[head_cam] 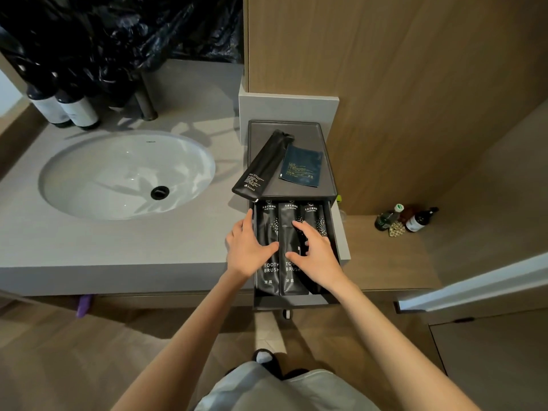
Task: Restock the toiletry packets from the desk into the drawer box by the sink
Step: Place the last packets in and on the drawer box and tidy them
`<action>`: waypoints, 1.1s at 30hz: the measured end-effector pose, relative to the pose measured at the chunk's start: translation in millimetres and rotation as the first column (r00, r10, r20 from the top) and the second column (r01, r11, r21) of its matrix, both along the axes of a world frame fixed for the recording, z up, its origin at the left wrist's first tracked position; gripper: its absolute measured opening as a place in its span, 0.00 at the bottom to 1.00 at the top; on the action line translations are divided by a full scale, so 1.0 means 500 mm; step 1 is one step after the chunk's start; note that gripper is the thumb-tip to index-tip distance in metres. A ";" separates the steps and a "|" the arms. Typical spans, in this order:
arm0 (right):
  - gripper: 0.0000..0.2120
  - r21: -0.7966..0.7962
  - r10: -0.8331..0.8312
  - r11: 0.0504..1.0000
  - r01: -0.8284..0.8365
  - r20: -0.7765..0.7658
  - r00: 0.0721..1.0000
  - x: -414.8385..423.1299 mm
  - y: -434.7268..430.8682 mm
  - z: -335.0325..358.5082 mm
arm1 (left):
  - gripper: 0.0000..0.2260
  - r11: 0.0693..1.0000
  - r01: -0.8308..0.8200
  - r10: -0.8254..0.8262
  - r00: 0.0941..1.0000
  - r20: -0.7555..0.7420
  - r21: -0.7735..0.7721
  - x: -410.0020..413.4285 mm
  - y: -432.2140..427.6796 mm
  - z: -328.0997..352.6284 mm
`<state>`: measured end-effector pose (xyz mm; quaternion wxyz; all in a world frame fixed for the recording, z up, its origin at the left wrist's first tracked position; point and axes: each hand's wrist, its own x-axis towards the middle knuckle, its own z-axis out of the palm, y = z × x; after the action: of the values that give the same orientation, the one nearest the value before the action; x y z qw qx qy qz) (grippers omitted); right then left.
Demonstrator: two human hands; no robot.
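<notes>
Left grip (247, 250): fingers straight, wide, resting on leftmost of three glossy black toothbrush packets (267, 289) lying side by side in open dark grey drawer box (296, 305) on grey bench (89, 241). Right grip (317, 253): fingers spread, pressing middle and right packets.

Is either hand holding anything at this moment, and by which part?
Nothing is held. The left hand lies flat on the toothbrush packets in the drawer; the right hand touches them with spread fingers.
</notes>
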<state>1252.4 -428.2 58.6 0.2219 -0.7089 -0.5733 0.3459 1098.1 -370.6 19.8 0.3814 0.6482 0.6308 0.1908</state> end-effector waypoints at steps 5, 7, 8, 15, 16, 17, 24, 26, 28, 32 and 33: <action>0.35 -0.004 -0.151 0.988 0.153 -0.168 0.974 0.001 0.004 0.000 | 0.41 1.000 0.004 -0.003 0.999 0.045 -0.017 -0.001 0.013 -0.025; 0.33 -0.002 -0.175 0.984 0.179 -0.208 0.962 0.001 0.007 -0.003 | 0.40 1.000 -0.001 0.001 0.998 0.068 -0.007 -0.004 0.019 -0.033; 0.31 0.004 -0.179 0.983 0.184 -0.223 0.958 0.000 0.009 -0.004 | 0.39 1.000 -0.002 0.002 0.997 0.074 -0.008 -0.006 0.021 -0.037; 0.25 -0.032 -0.242 0.969 0.247 -0.344 0.907 0.008 0.014 -0.001 | 0.39 0.996 0.039 -0.022 0.978 0.207 -0.076 -0.024 0.031 -0.071; 0.25 -0.034 -0.239 0.969 0.243 -0.350 0.906 0.007 0.015 0.000 | 0.39 0.996 0.045 -0.025 0.974 0.226 -0.083 -0.027 0.031 -0.072; 0.24 -0.036 -0.234 0.971 0.237 -0.352 0.906 0.005 0.015 0.001 | 0.39 0.995 0.044 -0.022 0.970 0.241 -0.087 -0.029 0.028 -0.064; 0.21 0.103 -0.173 0.977 0.189 -0.147 0.974 -0.016 0.019 -0.002 | 0.44 0.998 0.043 -0.034 0.980 0.198 -0.046 -0.019 0.001 -0.004; 0.22 0.146 -0.141 0.979 0.142 -0.016 0.990 -0.009 0.014 0.001 | 0.47 0.998 0.052 -0.048 0.989 0.137 -0.023 -0.017 -0.002 -0.009; 0.23 0.160 -0.114 0.983 0.095 0.112 0.987 -0.001 0.005 0.005 | 0.49 0.999 0.042 -0.041 0.993 0.113 -0.009 -0.015 -0.002 -0.015; 0.29 0.037 -0.083 0.996 0.076 0.221 0.972 0.004 -0.011 0.011 | 0.50 1.000 0.023 -0.021 0.992 0.123 -0.014 -0.014 0.003 -0.029; 0.31 -0.014 -0.064 0.998 0.069 0.230 0.971 0.000 -0.012 0.011 | 0.50 1.000 0.025 -0.024 0.992 0.121 -0.005 -0.014 0.002 -0.026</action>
<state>1252.6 -434.1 64.1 0.1579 -0.7651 -0.5672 0.2606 1091.1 -369.4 6.7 0.4231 0.6419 0.5994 0.2229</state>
